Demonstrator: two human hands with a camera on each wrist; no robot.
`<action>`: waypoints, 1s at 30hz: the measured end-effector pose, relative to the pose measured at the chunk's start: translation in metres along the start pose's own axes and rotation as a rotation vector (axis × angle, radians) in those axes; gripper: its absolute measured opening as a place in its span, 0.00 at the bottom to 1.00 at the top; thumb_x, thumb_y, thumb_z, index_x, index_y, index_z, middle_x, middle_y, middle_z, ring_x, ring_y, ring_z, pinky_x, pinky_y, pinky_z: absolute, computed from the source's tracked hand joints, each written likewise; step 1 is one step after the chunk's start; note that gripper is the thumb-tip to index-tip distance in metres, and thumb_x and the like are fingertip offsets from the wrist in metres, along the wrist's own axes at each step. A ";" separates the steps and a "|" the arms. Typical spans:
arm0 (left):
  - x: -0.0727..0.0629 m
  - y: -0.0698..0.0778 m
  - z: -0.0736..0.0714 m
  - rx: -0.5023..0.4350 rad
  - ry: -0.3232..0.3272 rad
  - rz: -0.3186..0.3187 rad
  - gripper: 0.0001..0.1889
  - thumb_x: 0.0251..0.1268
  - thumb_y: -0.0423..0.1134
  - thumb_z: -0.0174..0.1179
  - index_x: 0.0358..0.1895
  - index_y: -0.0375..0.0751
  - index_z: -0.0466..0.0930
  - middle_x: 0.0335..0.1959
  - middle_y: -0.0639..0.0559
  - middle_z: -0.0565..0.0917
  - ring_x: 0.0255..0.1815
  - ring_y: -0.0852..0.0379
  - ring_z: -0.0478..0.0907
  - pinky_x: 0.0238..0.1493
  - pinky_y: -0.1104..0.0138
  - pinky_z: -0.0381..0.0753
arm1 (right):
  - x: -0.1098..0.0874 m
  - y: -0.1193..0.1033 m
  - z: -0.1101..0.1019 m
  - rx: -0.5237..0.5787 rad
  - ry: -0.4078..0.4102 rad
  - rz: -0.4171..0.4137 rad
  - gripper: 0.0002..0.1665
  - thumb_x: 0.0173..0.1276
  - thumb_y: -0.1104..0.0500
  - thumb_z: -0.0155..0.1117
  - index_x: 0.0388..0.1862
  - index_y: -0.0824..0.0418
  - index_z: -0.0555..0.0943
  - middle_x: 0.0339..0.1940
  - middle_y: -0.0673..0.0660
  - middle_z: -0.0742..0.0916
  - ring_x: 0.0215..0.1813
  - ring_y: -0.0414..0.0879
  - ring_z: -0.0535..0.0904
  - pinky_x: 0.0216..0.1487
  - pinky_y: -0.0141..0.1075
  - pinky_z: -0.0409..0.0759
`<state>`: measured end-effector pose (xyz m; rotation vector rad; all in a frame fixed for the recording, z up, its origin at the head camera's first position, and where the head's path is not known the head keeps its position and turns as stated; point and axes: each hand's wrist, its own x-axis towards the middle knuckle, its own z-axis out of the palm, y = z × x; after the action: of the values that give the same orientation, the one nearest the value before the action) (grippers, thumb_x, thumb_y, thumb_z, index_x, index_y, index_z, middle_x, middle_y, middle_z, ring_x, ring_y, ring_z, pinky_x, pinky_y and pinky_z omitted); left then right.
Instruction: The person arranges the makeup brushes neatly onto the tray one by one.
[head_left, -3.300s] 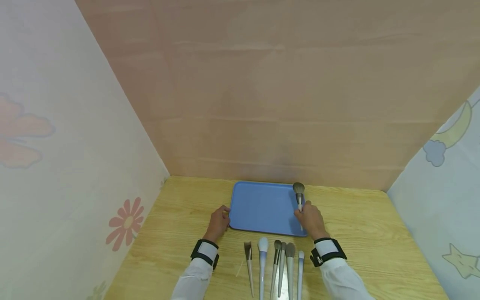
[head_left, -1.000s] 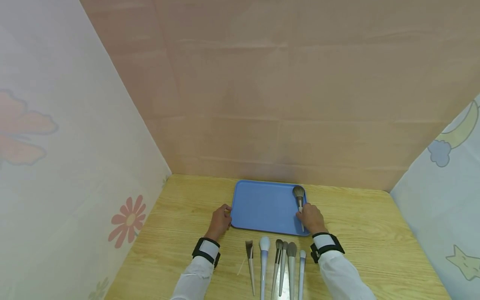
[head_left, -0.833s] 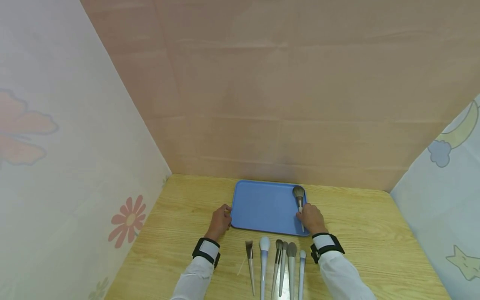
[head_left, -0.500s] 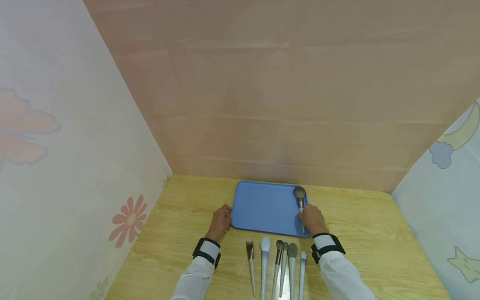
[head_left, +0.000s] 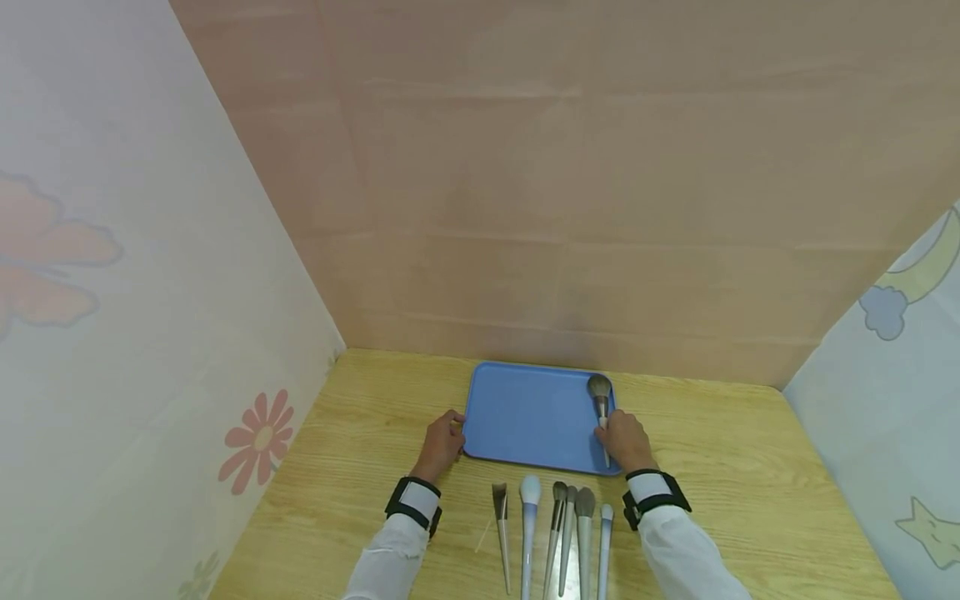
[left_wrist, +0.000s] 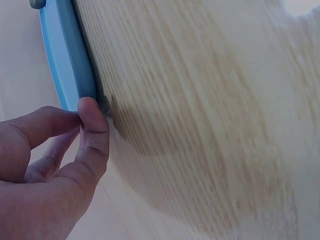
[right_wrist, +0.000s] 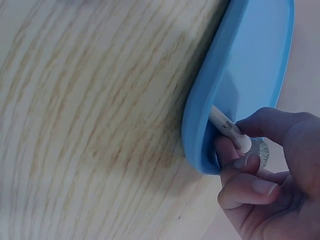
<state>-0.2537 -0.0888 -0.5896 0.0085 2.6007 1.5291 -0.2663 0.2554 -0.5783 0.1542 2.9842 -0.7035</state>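
A blue tray (head_left: pixel 528 417) lies at the back of the wooden table. My left hand (head_left: pixel 439 444) holds its left end; in the left wrist view thumb and fingertip (left_wrist: pixel 91 112) meet at the tray's corner (left_wrist: pixel 80 75). Inside the tray's right end is a makeup brush (head_left: pixel 599 387) with a full grey-brown head pointing to the back. My right hand (head_left: pixel 628 440) pinches its pale handle (right_wrist: pixel 227 126) between thumb and fingers, as the right wrist view shows. The handle's lower end sits inside the tray's rim, and the hand covers part of it.
In front of the tray several more makeup brushes lie in a row, heads toward the back, among them a flat dark one (head_left: pixel 500 500) and a white-headed one (head_left: pixel 530 490). A brown back wall (head_left: pixel 562 208) rises behind the table, with patterned walls at both sides.
Since the oldest frame, the brush in my right hand has come down and slightly toward me, its head now within the tray's rim. My left hand has stayed at the tray's end.
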 end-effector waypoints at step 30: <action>0.000 -0.002 -0.001 -0.018 -0.015 -0.002 0.18 0.62 0.20 0.52 0.56 0.28 0.75 0.24 0.43 0.79 0.18 0.57 0.73 0.20 0.68 0.73 | -0.003 0.000 0.001 0.019 -0.016 0.009 0.13 0.65 0.61 0.62 0.31 0.71 0.72 0.21 0.59 0.77 0.22 0.48 0.74 0.21 0.37 0.71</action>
<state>-0.2533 -0.0903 -0.5908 0.0158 2.5742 1.5459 -0.2628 0.2547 -0.5791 0.1629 2.9607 -0.7291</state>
